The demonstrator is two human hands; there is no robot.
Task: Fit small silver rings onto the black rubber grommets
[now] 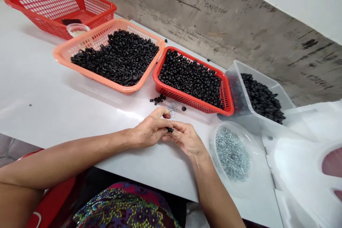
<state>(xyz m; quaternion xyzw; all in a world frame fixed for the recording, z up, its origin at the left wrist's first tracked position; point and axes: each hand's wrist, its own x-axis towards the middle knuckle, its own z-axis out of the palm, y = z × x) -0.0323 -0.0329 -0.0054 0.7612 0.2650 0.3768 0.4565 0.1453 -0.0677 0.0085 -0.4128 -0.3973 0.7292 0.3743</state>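
My left hand (151,128) and my right hand (187,139) meet over the front part of the white table. Between their fingertips is a small black plastic part (169,129), pinched from both sides and partly covered by the fingers. Just beyond the hands lies a little heap of tiny shiny metal pieces (173,107). Several loose black pieces (158,99) are scattered left of that heap, and a single black ring-like piece (184,108) sits to its right.
An orange basket (107,84) and a red basket (192,104) hold black parts. A clear bin (247,103) of black parts stands to the right, above a round tub (213,146) of metal pieces. Another red basket (40,21) and a small cup (77,28) are far left. A wall (213,17) runs behind.
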